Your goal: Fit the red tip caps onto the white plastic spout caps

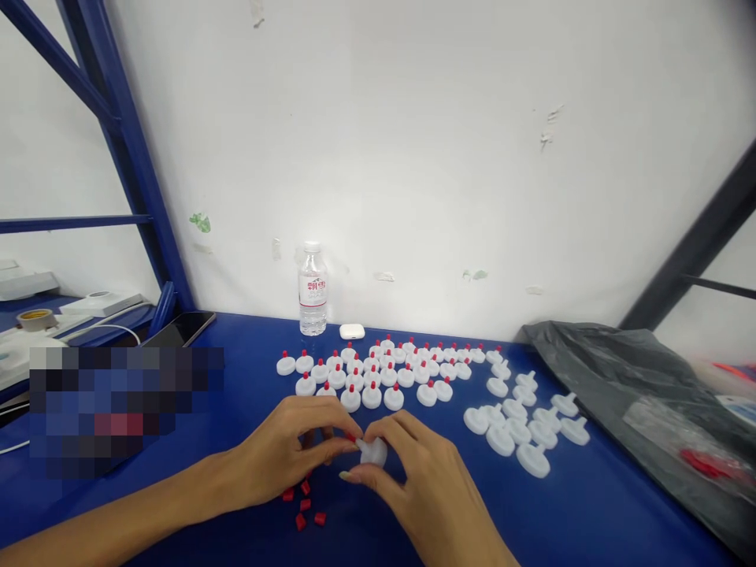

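Between thumb and fingers, my right hand [425,472] grips a white nozzle cap [375,451], its spout tilted toward the left. My left hand [295,441] pinches a small red tip cap [350,437] at the end of that spout; fingers partly hide it. Several loose red tip caps [305,504] lie on the blue table just below my left hand. Beyond my hands stand several white nozzle caps with red tips [372,395], in rough rows. To the right, several white nozzle caps without red tips [501,439] lie in a group, many tipped over.
A water bottle [313,291] and a white earbud case [352,331] stand near the wall. On the right lies a grey plastic bag [596,370] with a clear bag of red pieces [709,463]. A dark phone or tablet [186,327] is at back left, beside a blue metal frame [133,150].
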Action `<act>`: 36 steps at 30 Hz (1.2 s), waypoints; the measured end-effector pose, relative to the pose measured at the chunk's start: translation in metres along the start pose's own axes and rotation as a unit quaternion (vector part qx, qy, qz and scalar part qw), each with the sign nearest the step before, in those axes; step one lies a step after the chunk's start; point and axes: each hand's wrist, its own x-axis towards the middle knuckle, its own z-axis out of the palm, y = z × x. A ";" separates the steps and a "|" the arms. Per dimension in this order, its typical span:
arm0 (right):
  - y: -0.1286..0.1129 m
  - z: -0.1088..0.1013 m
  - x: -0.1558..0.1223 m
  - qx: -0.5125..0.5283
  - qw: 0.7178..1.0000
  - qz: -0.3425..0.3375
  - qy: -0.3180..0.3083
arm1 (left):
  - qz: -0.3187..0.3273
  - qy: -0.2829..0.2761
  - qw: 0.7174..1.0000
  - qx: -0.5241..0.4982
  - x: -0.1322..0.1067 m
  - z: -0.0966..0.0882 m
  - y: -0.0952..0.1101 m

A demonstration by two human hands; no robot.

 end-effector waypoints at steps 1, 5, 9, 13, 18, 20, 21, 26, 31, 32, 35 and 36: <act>-0.001 0.001 0.000 -0.001 1.000 -0.002 0.007 | 0.000 0.004 1.000 -0.003 0.000 0.000 0.001; -0.003 0.000 -0.001 0.064 0.997 0.010 0.039 | -0.014 0.034 0.999 -0.035 -0.001 0.000 0.002; -0.004 -0.004 0.000 0.097 0.990 -0.026 0.095 | -0.015 0.054 0.993 -0.103 -0.002 -0.002 0.005; -0.003 -0.008 -0.001 0.101 0.985 -0.052 0.133 | -0.018 0.052 0.980 -0.194 -0.002 -0.005 0.009; -0.005 -0.012 0.001 0.107 0.979 -0.112 0.135 | -0.087 0.006 0.936 -0.342 0.002 -0.008 0.006; -0.006 -0.013 0.003 0.112 0.975 -0.147 0.127 | -0.114 -0.008 0.927 -0.358 0.003 -0.008 0.004; -0.007 -0.013 0.003 0.115 0.972 -0.161 0.126 | -0.123 -0.010 0.924 -0.363 0.003 -0.007 0.003; -0.008 -0.013 0.003 0.134 0.965 -0.173 0.143 | -0.132 -0.035 0.916 -0.378 0.000 -0.005 -0.001; -0.010 -0.015 0.002 0.162 0.958 -0.183 0.149 | -0.117 -0.045 0.919 -0.374 -0.004 -0.004 -0.002; -0.011 -0.016 0.003 0.166 0.957 -0.186 0.150 | -0.116 -0.042 0.921 -0.371 -0.004 -0.003 -0.001; -0.013 -0.018 0.005 0.187 0.953 -0.190 0.143 | -0.109 -0.023 0.921 -0.373 -0.005 -0.003 0.004; -0.014 -0.018 0.005 0.196 0.952 -0.189 0.137 | -0.107 -0.017 0.919 -0.379 -0.005 -0.003 0.006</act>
